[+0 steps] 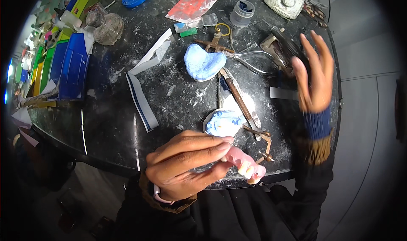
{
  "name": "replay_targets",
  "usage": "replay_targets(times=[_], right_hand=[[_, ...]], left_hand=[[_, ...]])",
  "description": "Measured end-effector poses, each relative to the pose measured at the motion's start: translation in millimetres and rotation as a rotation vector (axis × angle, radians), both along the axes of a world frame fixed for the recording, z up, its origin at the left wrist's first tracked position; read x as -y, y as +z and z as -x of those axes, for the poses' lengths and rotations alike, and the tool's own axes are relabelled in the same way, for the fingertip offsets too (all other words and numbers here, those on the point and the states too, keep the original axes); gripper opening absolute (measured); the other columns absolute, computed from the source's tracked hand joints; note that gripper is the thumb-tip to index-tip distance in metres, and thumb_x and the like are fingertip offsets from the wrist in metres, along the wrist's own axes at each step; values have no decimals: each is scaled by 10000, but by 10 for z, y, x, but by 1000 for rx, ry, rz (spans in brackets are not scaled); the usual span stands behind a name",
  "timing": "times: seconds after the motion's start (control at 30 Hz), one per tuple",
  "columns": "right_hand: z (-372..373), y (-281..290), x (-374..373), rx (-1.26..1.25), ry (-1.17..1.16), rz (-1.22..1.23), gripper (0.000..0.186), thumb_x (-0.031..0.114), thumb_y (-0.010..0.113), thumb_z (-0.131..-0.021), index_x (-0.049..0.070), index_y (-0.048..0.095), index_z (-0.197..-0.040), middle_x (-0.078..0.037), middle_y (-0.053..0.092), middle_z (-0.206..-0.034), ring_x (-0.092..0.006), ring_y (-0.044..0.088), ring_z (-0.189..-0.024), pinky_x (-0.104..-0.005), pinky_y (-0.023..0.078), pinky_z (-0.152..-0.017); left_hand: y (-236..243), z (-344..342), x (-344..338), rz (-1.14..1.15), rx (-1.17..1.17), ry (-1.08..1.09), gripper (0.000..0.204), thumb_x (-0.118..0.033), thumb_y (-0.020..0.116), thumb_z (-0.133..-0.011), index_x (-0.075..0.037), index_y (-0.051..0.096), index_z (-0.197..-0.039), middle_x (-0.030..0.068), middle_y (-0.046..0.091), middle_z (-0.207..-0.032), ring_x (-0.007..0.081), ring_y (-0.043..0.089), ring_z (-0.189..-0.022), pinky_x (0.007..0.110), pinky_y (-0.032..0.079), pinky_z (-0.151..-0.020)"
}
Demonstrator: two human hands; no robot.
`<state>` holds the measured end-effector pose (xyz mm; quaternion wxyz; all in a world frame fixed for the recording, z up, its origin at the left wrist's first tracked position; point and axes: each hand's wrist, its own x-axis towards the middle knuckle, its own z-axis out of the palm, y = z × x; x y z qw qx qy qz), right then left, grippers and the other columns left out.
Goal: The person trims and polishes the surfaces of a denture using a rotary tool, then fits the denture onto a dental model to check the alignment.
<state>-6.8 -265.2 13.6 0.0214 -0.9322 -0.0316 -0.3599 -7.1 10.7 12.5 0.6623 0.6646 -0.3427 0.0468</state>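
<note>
- Left hand [186, 167]: nearest, pinching pink denture [246, 164].
- Right hand [313, 78]: blurred, fingers spread, holding nothing.
- Tabletop [169, 97]: dark, round, dusted with white plaster.
- Blue moulds [203, 63]; pliers [254, 56]; grey floor [364, 114] at right.

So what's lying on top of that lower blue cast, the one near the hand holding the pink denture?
A brown-handled tool lies slanted along the lower blue cast's right edge, apparently resting on it. The left hand covers the cast's near edge, so that part stays unseen.

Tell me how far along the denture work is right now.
Done: a pink denture with teeth is formed and off the blue casts. In hand: the left hand pinches it over the table edge; the right hand, blurred, is open above the tools. Left: pliers and a brush lie unused.
</note>
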Motion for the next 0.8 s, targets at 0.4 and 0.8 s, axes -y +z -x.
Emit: replay_targets(times=[0.4,0.8], right_hand=[[2,21,-163,13,154,-205,427,-3,484,-894,-21,434,-1318,-164,589,-1094,-218,596,-852,-321,478,-812],[331,218,-646,-498,569,-330,613,696,617,-608,106,453,-579,7,440,-521,-168,484,-436,-280,318,-436]], left_hand=[[-30,11,-8,129,-104,-108,320,11,789,-664,27,671,-961,144,666,-931,277,683,-878,336,596,-777],[-68,16,28,243,-97,-142,310,35,797,-642,18,694,-933,102,658,-914,224,681,-829,295,603,-727]])
